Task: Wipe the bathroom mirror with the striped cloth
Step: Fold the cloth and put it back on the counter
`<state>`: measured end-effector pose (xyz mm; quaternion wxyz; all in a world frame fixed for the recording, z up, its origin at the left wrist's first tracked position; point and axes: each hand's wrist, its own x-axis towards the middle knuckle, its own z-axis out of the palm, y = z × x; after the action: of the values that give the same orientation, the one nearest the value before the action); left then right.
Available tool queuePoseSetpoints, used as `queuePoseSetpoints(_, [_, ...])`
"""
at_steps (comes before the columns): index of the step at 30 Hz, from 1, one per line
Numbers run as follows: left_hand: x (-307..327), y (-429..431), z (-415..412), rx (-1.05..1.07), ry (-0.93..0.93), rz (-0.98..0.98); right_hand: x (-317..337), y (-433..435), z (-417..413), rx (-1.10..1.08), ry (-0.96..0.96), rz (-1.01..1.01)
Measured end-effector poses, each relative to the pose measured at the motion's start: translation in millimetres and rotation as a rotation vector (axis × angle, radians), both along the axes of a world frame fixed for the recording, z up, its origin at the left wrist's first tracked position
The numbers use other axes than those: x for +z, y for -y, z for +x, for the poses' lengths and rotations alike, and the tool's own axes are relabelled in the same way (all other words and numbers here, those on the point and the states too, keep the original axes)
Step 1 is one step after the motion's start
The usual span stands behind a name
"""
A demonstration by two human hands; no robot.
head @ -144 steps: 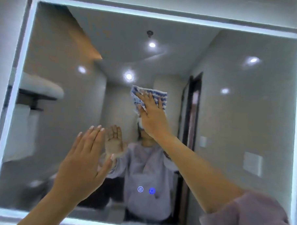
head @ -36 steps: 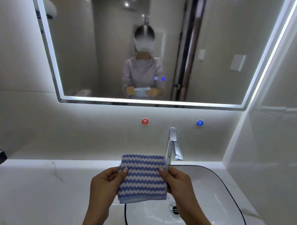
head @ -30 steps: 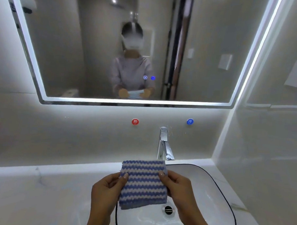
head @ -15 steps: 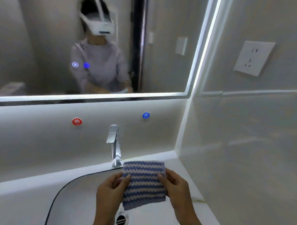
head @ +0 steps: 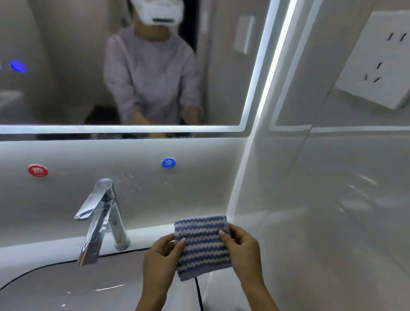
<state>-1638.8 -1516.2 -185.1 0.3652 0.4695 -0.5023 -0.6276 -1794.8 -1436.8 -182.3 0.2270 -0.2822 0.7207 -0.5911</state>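
The blue and white striped cloth point(head: 202, 245), folded into a small square, is held flat between both hands low in the view, above the sink's right rim. My left hand point(head: 162, 259) pinches its left edge and my right hand point(head: 244, 253) pinches its right edge. The lit-framed bathroom mirror point(head: 63, 43) fills the upper left, well above the cloth, and reflects a person in a lilac top wearing a headset. Neither hand touches the mirror.
A chrome faucet point(head: 100, 219) stands left of the hands behind the black-rimmed white sink point(head: 52, 287). Red point(head: 38, 171) and blue point(head: 168, 163) round stickers sit on the backsplash. The tiled side wall on the right carries a white power socket point(head: 381, 64).
Several seconds ago my right hand pressed the cloth on the mirror. Since then both hands hold it low over the sink, and my view has swung right and closer to the corner.
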Motion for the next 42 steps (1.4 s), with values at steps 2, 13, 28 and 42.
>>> queuePoseSetpoints(2, [-8.8,10.5,-14.6,-0.002,0.056,-0.027,-10.7,12.9,-12.9,-0.018,0.004,0.018])
queuePoseSetpoints(13, [-68.8,71.5,-107.0,-0.019,0.324,-0.057,-87.3,80.8,-82.5,-0.142,0.047,0.142])
queuePoseSetpoints(28, [-142.8,98.7,-133.5,-0.154,0.719,0.04,-174.2,104.2,-98.1,-0.046,0.182,0.355])
queuePoseSetpoints(42, [-157.2,102.4,-135.2,-0.363,0.865,0.205,-183.8,98.6,-89.6,-0.047,-0.084,0.396])
